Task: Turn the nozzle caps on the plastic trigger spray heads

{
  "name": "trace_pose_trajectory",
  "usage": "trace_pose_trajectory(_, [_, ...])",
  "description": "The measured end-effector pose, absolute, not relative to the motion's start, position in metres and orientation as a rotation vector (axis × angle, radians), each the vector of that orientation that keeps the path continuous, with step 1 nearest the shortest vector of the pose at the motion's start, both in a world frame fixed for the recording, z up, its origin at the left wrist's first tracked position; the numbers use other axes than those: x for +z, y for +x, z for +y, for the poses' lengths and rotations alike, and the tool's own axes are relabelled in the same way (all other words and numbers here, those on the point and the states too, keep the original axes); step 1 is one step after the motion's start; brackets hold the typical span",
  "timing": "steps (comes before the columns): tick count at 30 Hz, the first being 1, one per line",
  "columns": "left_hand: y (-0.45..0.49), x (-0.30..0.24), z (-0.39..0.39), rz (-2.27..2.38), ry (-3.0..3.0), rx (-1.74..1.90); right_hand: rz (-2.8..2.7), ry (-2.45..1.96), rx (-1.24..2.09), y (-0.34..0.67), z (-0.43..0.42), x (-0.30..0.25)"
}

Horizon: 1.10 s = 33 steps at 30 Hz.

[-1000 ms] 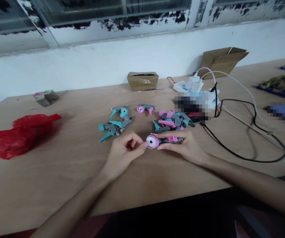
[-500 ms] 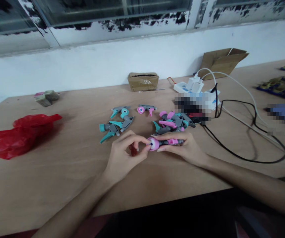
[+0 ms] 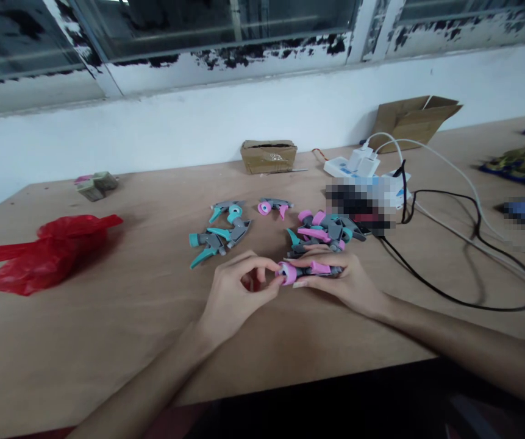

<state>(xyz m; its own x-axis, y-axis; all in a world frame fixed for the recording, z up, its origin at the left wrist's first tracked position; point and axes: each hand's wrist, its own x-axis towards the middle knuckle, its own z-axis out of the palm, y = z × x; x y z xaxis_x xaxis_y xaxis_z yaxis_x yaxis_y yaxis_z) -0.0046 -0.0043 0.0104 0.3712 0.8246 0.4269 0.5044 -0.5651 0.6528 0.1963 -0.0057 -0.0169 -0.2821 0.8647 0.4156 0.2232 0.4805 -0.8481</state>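
Observation:
My right hand (image 3: 351,281) is wrapped round a grey and pink trigger sprayer head (image 3: 288,274), which lies level with its pink collar facing left. With thumb and forefinger pinched together, my left hand (image 3: 237,292) touches the open end of that collar. Fingertips partly cover the opening, so I cannot see whether a small part is between them. Just behind my hands lies a pile of pink, teal and grey sprayer heads (image 3: 317,233). Several teal and grey sprayer heads (image 3: 231,235) rest to the left, and one pink and grey sprayer head (image 3: 271,207) sits farther back.
A red plastic bag (image 3: 56,250) lies at the left. Along the wall stand a small cardboard box (image 3: 269,158) and an open carton (image 3: 408,125). A white power strip (image 3: 338,167) and a looping black cable (image 3: 431,289) occupy the right side.
The whole view has shifted slightly, so everything appears a little lower and to the right. My left fingertips now cover more of the collar's opening. Both hands stay at the same sprayer head.

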Motion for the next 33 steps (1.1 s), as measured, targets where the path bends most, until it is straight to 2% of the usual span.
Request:
trace_pose_trajectory(9, [-0.005,0.01,-0.005,1.137,2.236,0.971,-1.837,-0.893,0.811,0.197,-0.004,-0.019])
trace_pose_trajectory(18, [-0.006,0.007,-0.002,0.969,2.361,1.058,-1.914,-0.809,0.698,0.198,-0.004,-0.019])
trace_pose_trajectory(23, [-0.009,0.004,0.0,0.988,2.429,1.02,-2.048,-0.733,0.402,0.199,-0.004,-0.019])
trace_pose_trajectory(28, [-0.017,0.007,0.019,1.382,2.264,1.243,-2.124,-0.721,0.138,0.203,0.001,-0.015])
trace_pose_trajectory(33, [-0.009,0.02,0.071,1.693,2.563,0.832,-2.314,-0.74,-0.153,0.198,0.013,-0.006])
